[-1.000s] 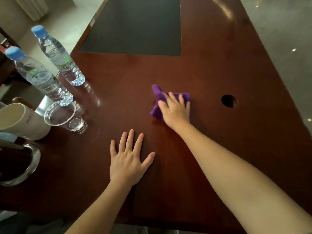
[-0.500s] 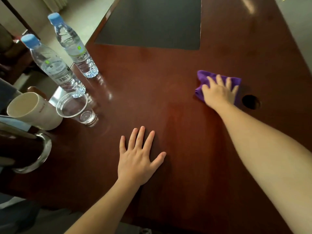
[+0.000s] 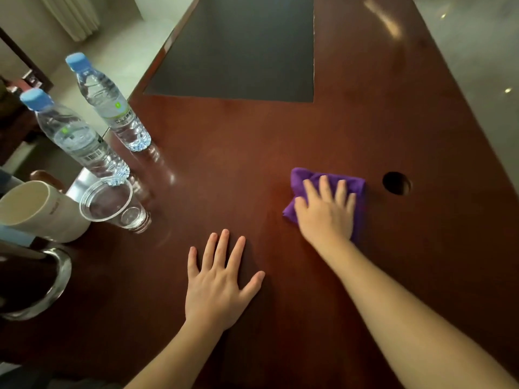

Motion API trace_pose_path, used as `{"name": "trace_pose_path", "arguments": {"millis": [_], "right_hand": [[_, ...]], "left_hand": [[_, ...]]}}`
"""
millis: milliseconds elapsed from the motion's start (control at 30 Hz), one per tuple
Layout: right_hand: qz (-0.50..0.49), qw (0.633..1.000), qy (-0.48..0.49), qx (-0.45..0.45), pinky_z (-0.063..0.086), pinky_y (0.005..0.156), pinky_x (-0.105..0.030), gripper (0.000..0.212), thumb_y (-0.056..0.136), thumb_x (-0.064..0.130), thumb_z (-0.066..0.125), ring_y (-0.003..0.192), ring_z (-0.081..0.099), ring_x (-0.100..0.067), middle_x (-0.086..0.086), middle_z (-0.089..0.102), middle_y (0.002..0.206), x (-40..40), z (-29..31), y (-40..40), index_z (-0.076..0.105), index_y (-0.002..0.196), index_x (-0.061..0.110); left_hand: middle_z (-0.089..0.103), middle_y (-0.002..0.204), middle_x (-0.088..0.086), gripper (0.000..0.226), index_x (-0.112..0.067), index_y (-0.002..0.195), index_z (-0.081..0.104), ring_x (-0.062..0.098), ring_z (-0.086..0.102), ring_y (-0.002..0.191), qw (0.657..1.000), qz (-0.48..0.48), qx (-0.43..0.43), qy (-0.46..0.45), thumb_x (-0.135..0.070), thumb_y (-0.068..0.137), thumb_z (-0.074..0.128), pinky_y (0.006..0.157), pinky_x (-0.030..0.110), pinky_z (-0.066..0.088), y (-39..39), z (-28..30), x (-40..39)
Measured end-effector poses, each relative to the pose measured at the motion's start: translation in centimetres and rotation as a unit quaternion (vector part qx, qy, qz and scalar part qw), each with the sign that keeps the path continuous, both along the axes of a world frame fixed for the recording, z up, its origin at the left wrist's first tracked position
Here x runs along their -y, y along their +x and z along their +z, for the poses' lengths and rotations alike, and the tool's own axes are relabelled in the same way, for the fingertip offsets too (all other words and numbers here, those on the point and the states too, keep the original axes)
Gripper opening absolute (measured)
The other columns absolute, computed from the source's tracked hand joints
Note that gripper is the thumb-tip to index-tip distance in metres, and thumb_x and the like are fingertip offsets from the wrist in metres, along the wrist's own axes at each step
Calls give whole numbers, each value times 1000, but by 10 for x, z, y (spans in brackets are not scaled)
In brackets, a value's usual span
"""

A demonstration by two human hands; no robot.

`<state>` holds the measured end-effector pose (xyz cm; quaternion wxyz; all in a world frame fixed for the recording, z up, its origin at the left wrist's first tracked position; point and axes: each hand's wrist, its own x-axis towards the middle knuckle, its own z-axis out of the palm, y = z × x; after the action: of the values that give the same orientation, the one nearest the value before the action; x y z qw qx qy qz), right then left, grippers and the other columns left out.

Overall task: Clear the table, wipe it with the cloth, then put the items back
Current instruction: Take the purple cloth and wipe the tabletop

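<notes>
The right hand presses the purple cloth flat-fingered onto the wooden table just left of the round cable hole, while the left hand rests open, apparently as a brace, and water bottles and cups wait at the left edge.

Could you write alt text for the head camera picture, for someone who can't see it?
A right hand presses a purple cloth flat on a dark wooden table; the left hand rests flat nearby. Two water bottles, a plastic cup and a mug stand at left.
</notes>
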<state>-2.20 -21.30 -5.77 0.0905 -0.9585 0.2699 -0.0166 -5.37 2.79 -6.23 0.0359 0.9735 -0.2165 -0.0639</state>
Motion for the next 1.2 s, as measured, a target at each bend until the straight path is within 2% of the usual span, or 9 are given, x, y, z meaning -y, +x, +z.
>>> {"name": "trace_pose_path", "arguments": {"millis": [133, 233, 333, 533, 667, 800, 1000, 1200], "right_hand": [[96, 994, 49, 7, -4, 115, -55, 56, 94, 53, 34, 146, 6, -38, -2, 22, 160, -84, 5, 45, 34, 147, 36], [130, 989, 70, -10, -8, 114, -57, 55, 98, 52, 27, 147, -3, -38, -2, 13, 162, -115, 9, 79, 26, 150, 35], [142, 987, 66, -28, -7, 114, -58, 55, 99, 53, 23, 147, -6, -38, -3, 8, 163, -114, 11, 104, 20, 152, 35], [88, 994, 69, -14, -6, 115, -56, 55, 96, 53, 28, 147, 1, -35, 1, 15, 162, -61, 10, 122, 28, 149, 37], [-10, 999, 46, -10, -2, 115, -56, 57, 95, 55, 27, 147, 6, -35, 0, 19, 161, 12, 7, 108, 31, 148, 36], [-82, 996, 24, -29, -1, 116, -57, 59, 96, 57, 17, 147, 5, -36, -1, 16, 162, 78, 4, 74, 26, 150, 36], [-61, 997, -9, -38, 1, 116, -56, 59, 98, 58, 13, 147, 6, -36, -3, 16, 162, 87, 4, 28, 22, 151, 35], [-21, 999, 3, -50, 3, 117, -54, 60, 96, 60, 15, 147, 6, -35, -2, 15, 162, 54, 5, -31, 20, 152, 37]], "left_hand": [[19, 162, 1, 83, -34, 153, 25, 19, 5, 151, 1000, -2, -4, 12, -80, 86, 10, 119, 53, 4, 1, 1, 0], [29, 159, 3, 82, -30, 150, 36, 22, 15, 148, 1000, -11, -10, 13, -78, 88, 12, 117, 53, 10, 1, 1, 1], [41, 153, 7, 79, -27, 145, 46, 26, 30, 144, 1000, -23, -8, 9, -76, 90, 16, 113, 54, 15, 2, 4, 1], [31, 158, 2, 80, -32, 149, 38, 21, 19, 148, 1000, -2, -14, 13, -78, 87, 17, 117, 53, 12, 0, 4, 1], [35, 157, 4, 78, -30, 147, 42, 23, 24, 147, 1000, -5, -5, 5, -75, 86, 27, 116, 54, 15, -1, 2, 0], [32, 158, 3, 79, -31, 149, 39, 21, 19, 149, 1000, -4, -1, 3, -76, 86, 25, 117, 55, 14, -1, 0, -1], [28, 160, 3, 81, -31, 151, 35, 21, 14, 150, 1000, -4, 7, 1, -77, 86, 21, 119, 53, 9, -1, -1, 0], [12, 164, -1, 85, -36, 155, 18, 18, -1, 151, 1000, 1, 8, 10, -81, 83, 5, 120, 50, -1, 0, 2, 1]]}}
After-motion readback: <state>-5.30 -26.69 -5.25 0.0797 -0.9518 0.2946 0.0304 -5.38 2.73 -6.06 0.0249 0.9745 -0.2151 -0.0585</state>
